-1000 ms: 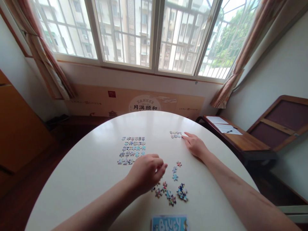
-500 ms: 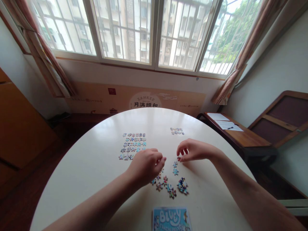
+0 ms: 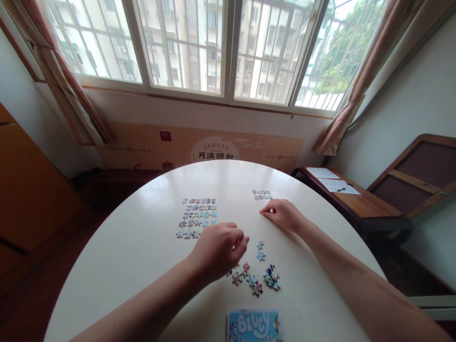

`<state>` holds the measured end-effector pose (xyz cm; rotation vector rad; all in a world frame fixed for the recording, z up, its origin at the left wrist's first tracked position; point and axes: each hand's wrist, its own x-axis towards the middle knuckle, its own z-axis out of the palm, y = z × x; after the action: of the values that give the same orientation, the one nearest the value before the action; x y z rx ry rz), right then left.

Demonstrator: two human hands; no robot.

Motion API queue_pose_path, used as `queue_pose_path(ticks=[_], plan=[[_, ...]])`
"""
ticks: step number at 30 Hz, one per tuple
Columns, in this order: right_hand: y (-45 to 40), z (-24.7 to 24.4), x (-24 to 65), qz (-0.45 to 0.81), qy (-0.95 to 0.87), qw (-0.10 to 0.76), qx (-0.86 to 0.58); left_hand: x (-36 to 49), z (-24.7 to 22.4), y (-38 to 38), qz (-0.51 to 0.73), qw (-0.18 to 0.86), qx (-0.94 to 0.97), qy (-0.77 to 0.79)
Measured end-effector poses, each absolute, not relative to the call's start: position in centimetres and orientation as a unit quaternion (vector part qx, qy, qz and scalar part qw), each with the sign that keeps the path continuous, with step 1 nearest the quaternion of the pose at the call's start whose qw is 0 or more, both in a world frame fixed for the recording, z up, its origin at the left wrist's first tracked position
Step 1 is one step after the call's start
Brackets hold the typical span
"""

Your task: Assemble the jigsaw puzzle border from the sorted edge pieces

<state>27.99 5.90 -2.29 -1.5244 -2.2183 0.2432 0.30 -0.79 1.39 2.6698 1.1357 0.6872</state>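
Observation:
My right hand (image 3: 281,213) pinches a small jigsaw puzzle piece (image 3: 261,212) between thumb and fingertips, just below a short block of puzzle pieces in two rows (image 3: 262,195). Curled closed, my left hand (image 3: 224,244) hovers over the middle of the table; whatever its fingers hold, if anything, is hidden. Several rows of puzzle pieces (image 3: 200,215) lie left of it, partly covered at their lower right. Beneath and right of the left hand are loose pieces (image 3: 255,285), a dark blue clump (image 3: 272,277) and two light blue pieces (image 3: 261,255).
A blue box marked "Bluey" (image 3: 254,325) lies at the near side of the round white table (image 3: 117,266). To the right, a wooden side table (image 3: 370,199) carries papers (image 3: 338,185) and a pen. Barred windows and curtains stand behind.
My right hand has moved away from me, up toward the two-row block, carrying a puzzle piece from beside the light blue pieces. My left hand has barely shifted.

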Motion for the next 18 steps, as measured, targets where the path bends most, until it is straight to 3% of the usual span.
queue_pose_path(ticks=[18], plan=[[7.5,-4.6,27.9,0.026,-0.78,0.237,-0.578,0.5,1.4,-1.0,0.218,0.096,0.899,0.367]])
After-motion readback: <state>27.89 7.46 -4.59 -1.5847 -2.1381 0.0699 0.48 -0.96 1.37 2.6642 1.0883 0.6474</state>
